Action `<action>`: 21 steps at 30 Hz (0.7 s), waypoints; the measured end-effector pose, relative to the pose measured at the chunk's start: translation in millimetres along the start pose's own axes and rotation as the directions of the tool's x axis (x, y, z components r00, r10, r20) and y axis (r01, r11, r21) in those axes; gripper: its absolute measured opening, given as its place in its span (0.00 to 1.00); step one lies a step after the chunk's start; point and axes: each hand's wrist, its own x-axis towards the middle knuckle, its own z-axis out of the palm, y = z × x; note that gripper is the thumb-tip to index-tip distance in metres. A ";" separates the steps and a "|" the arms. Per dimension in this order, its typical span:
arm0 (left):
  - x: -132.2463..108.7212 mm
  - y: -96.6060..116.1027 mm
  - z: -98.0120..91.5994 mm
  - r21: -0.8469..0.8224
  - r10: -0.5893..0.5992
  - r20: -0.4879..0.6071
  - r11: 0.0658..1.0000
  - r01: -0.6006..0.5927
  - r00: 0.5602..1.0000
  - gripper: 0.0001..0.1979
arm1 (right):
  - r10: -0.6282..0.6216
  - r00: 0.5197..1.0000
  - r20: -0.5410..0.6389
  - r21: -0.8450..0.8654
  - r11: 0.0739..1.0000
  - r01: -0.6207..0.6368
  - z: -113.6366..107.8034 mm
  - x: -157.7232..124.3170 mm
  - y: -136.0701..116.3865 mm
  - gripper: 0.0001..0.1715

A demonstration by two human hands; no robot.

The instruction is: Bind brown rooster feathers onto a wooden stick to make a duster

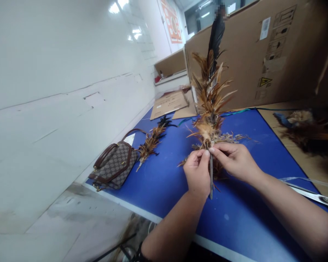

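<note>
A tall bunch of brown and black feathers (210, 98) stands upright in front of me, tied around a thin stick (211, 182) whose bare lower end points down toward me. My left hand (197, 169) pinches the stick just below the feathers with thumb and fingers. From the other side, my right hand (236, 160) pinches at the same spot, thumb tip close to the left thumb. What lies between the right fingertips is too small to make out. Loose feathers (232, 138) spread out behind the hands.
On the blue table (164, 178) lie a patterned handbag (114, 165) and a shorter feather bunch (151, 143) at left. Scissors (314, 196) lie at the right edge. Flat cardboard (169, 103) and a large carton (240, 62) stand behind; dark feathers (311, 134) are piled at right.
</note>
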 end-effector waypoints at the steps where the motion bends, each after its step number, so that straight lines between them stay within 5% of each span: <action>1: -0.1 0.6 -0.3 0.006 -0.003 0.013 1.000 0.003 1.000 0.14 | 0.009 1.000 0.006 0.010 1.000 -0.009 -0.6 0.0 0.1 0.21; 10: -0.1 10.2 -4.1 -0.076 -0.093 0.078 0.992 0.099 0.993 0.13 | 0.005 0.999 0.044 0.062 0.998 -0.008 -2.5 -0.7 -1.3 0.20; 15: 2.8 12.8 -8.7 -0.035 -0.118 0.178 0.991 0.126 0.977 0.13 | 0.105 0.989 0.101 0.181 0.976 -0.122 -3.4 -1.7 3.5 0.21; 21: -0.1 10.7 -3.8 0.022 -0.001 0.146 1.000 -0.003 0.989 0.13 | 0.146 0.973 0.179 0.298 0.934 -0.195 -2.5 -1.9 9.8 0.23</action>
